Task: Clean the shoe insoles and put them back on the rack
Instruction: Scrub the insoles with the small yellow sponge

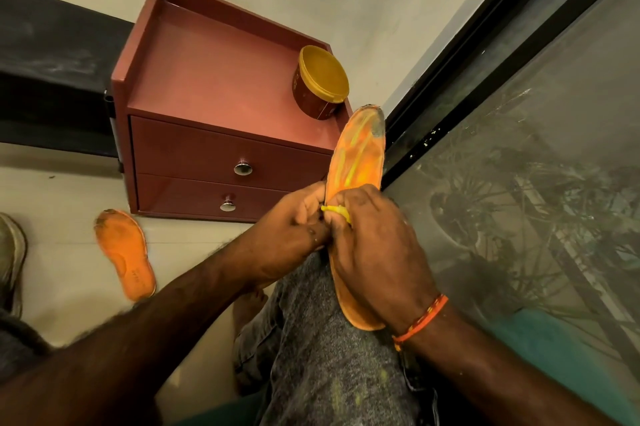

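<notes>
An orange insole point(356, 155) streaked with yellow stands on edge on my grey-trousered thigh, its dirty grey toe end pointing up. My left hand point(294, 217) grips its left edge at the middle. My right hand point(377, 245) covers the lower half and pinches a small yellow cloth or sponge point(337, 211) against the insole. A second orange insole point(126, 254) lies flat on the pale floor to the left, dirty at the toe.
A dark red two-drawer cabinet point(214, 103) stands ahead against the wall, with a yellow-lidded brown tub point(320, 82) on its top. A black-framed glass door point(519, 148) runs along the right. A worn shoe point(10, 252) shows at the left edge.
</notes>
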